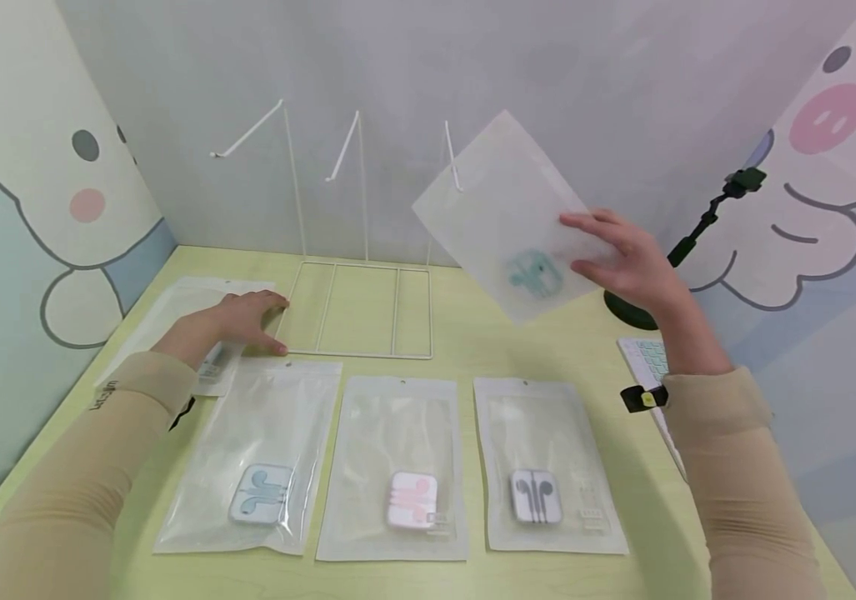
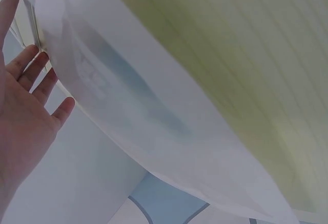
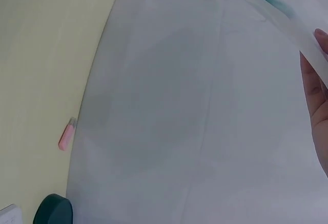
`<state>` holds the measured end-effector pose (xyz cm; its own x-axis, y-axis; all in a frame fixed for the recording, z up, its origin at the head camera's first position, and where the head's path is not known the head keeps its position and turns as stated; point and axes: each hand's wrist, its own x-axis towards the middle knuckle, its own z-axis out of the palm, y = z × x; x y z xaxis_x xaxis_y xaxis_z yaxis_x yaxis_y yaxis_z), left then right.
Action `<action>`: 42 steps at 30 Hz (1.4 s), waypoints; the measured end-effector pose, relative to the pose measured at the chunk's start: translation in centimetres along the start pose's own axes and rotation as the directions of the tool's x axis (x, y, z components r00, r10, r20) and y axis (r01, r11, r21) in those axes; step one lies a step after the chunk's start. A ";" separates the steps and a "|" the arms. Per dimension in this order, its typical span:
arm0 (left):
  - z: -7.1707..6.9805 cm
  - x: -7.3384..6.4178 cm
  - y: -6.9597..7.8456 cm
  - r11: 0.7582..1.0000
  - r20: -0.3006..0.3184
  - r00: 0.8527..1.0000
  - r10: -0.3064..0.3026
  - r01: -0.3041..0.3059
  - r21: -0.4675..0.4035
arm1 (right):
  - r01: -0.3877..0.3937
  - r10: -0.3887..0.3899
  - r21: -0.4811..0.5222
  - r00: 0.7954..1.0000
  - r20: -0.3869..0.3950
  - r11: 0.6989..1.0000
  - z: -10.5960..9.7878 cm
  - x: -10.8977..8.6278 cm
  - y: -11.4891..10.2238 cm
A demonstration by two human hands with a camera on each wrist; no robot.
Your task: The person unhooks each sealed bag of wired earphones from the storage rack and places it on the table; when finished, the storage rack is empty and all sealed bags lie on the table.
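My right hand (image 1: pixel 626 258) pinches the right edge of a frosted zip bag (image 1: pixel 498 183) holding teal earphones (image 1: pixel 536 275). Raised above the table and tilted cornerwise, the bag overlaps the rightmost hook (image 1: pixel 452 158) of a white wire display rack (image 1: pixel 431 317). The left hand (image 1: pixel 243 321) rests with loosely spread fingers at the left side of the rack's base. In the left wrist view, its fingertips (image 2: pixel 64 108) sit right by the wire and the edge of another bag (image 2: pixel 169 116). That bag (image 1: pixel 195 292) lies partly under the left forearm.
Along the front lie three bags, with blue (image 1: pixel 262 493), pink (image 1: pixel 412 500) and grey (image 1: pixel 536 496) earphones in cases. At right are a black stand (image 1: pixel 686 246) and a white keyboard (image 1: pixel 648 358). A small pink object (image 3: pixel 66 136) lies near the back wall.
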<state>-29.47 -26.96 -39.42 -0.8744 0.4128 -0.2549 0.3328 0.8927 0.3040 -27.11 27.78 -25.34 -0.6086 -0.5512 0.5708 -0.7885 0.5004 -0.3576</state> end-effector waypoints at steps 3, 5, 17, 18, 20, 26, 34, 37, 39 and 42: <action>0.0 0.0 0.0 1.000 0.002 1.000 -0.002 0.002 0.001 | -0.001 0.001 0.008 1.000 -0.002 1.000 -0.2 -0.2 0.0; 0.0 0.0 0.0 1.000 0.002 1.000 -0.001 0.000 0.005 | 0.007 -0.007 0.020 1.000 -0.005 1.000 -0.3 -0.4 -0.2; 0.0 0.0 0.1 1.000 0.000 1.000 -0.001 0.001 0.016 | 0.029 -0.030 0.071 1.000 0.000 0.997 -1.2 -1.5 -1.6; 0.0 0.0 0.1 1.000 0.001 1.000 -0.003 0.003 0.015 | 0.031 -0.032 0.076 0.999 0.003 0.997 -1.3 -1.6 -1.6; 0.0 0.0 0.1 1.000 0.003 1.000 -0.006 0.006 0.012 | 0.042 -0.043 0.096 0.999 0.010 0.994 -1.4 -1.8 -1.7; -0.1 0.0 0.2 1.000 0.007 1.000 -0.005 0.005 0.012 | 0.077 -0.076 0.140 0.997 -0.015 0.987 -1.8 -2.1 -3.3; 0.0 0.1 0.1 1.000 0.005 1.000 -0.005 0.004 0.023 | 0.162 -0.144 0.215 0.985 -0.099 0.963 -2.3 -2.1 -5.2; 0.0 0.0 0.2 1.000 0.001 1.000 -0.002 0.002 0.027 | 0.169 -0.140 0.220 0.980 -0.137 0.961 -2.6 -2.5 -4.3; -0.1 -0.1 0.2 1.000 -0.002 1.000 -0.002 0.002 0.026 | 0.166 -0.132 0.226 0.978 -0.160 0.960 -2.9 -2.9 -3.6; -0.2 -0.1 0.2 1.000 -0.005 1.000 0.003 -0.003 0.027 | 0.169 -0.114 0.288 0.973 -0.200 0.943 -3.3 -3.4 -2.8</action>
<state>-29.34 -26.84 -39.15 -0.8752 0.4144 -0.2496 0.3445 0.8961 0.2797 -22.56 30.44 -23.81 -0.4849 -0.4596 0.7441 -0.8718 0.1863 -0.4531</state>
